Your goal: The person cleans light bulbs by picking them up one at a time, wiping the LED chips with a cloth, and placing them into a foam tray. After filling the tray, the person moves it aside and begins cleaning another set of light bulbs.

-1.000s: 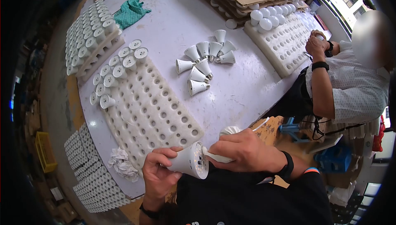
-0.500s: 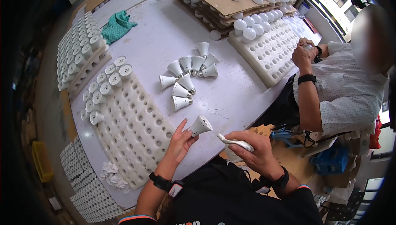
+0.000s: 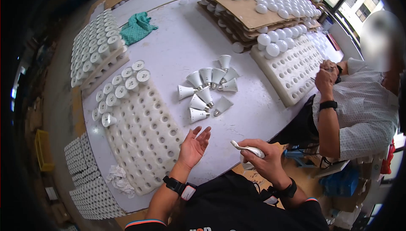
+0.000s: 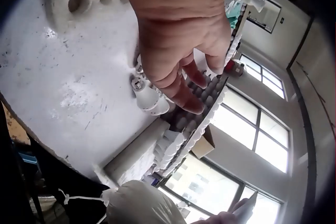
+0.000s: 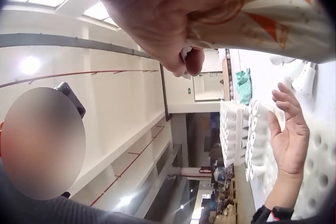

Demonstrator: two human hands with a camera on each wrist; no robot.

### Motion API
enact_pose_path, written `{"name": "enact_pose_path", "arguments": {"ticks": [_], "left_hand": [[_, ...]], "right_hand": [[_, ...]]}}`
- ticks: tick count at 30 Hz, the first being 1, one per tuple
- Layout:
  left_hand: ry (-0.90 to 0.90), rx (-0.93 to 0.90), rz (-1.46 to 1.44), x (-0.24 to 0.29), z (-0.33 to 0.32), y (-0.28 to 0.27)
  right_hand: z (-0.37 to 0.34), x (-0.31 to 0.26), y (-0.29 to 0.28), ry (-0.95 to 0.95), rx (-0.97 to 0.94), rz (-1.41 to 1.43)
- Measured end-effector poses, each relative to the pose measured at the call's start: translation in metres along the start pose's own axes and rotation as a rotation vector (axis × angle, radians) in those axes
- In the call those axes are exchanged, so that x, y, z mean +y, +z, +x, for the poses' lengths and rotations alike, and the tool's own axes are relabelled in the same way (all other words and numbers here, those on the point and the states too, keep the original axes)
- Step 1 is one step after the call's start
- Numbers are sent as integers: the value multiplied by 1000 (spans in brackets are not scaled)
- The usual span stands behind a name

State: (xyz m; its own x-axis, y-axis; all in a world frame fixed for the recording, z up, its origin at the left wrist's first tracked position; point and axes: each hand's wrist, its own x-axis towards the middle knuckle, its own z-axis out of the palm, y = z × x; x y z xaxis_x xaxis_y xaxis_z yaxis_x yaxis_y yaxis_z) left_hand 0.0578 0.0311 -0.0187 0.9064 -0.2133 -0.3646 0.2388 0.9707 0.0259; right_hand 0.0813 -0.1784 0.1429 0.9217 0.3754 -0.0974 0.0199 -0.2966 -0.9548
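Observation:
My left hand (image 3: 193,148) is empty, fingers extended and slightly bent, over the table near the front edge of a white foam tray (image 3: 127,137). Just beyond its fingertips a white bulb housing (image 3: 223,105) lies on its side. It is beside a loose group of similar white bulb housings (image 3: 206,96) with metal screw bases. My right hand (image 3: 270,163) grips a soft white squeeze bag (image 5: 262,24) with orange print. The bag's narrow end (image 3: 239,145) sticks out past the thumb and points left.
Upright housings (image 3: 120,91) fill the far rows of the foam tray. Another loaded tray (image 3: 95,45) stands behind it, near a green cloth (image 3: 138,27). Crumpled white paper (image 3: 119,181) lies at left. Cardboard layers (image 3: 228,6) carry white domes. At right a person (image 3: 355,104) sits by another tray (image 3: 292,68).
Earlier my left hand held a housing against the bag's tip, then carried it away; now that housing lies on the table and the hand is empty. The right hand has kept the bag.

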Motion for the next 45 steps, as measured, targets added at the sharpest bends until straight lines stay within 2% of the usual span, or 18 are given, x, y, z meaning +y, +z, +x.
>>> {"name": "enact_pose_path", "arguments": {"ticks": [4, 5, 6, 8, 9, 12, 14, 16, 23, 25, 26, 28, 30, 33, 37, 42, 43, 45], "left_hand": [[234, -36, 116, 30, -38, -9], [271, 108, 137, 37, -48, -5], [318, 116, 127, 44, -58, -10], [297, 124, 123, 65, -80, -20], [348, 294, 119, 75, -90, -14], [487, 394, 291, 122, -122, -23], [636, 469, 224, 165, -142, -40], [839, 685, 274, 210, -152, -55], [889, 705, 880, 307, -113, -82], [873, 690, 1010, 317, -96, -82], [827, 724, 1039, 323, -90, -90], [1023, 804, 1132, 321, -80, -96], [1213, 639, 1071, 302, -89, -71], [1069, 429, 879, 241, -124, -20], [355, 84, 521, 169, -172, 31], [269, 165, 394, 88, -190, 49], [121, -68, 403, 83, -192, 48], [25, -37, 440, 70, -190, 67]], "right_hand": [[16, -16, 34, -95, -96, -93], [19, -19, 44, -156, -92, -147], [22, -22, 53, -178, -135, -140], [25, -27, 71, -46, -215, -87], [27, -30, 82, -34, -241, -60], [32, -37, 111, -11, -283, -38], [35, -37, 129, -45, -295, -44], [38, -41, 145, -60, -283, -64], [48, -53, 173, -91, -242, -36], [52, -56, 175, -310, -235, -140], [52, -59, 173, -288, -201, -165], [52, -65, 169, -333, -211, -249], [51, -65, 163, -354, -173, -235], [46, -62, 152, -423, -174, -254], [36, -58, 138, -482, -156, -227], [21, -53, 117, -592, -158, -266], [19, -51, 113, -684, -136, -288], [13, -54, 104, -708, -151, -300]]}}
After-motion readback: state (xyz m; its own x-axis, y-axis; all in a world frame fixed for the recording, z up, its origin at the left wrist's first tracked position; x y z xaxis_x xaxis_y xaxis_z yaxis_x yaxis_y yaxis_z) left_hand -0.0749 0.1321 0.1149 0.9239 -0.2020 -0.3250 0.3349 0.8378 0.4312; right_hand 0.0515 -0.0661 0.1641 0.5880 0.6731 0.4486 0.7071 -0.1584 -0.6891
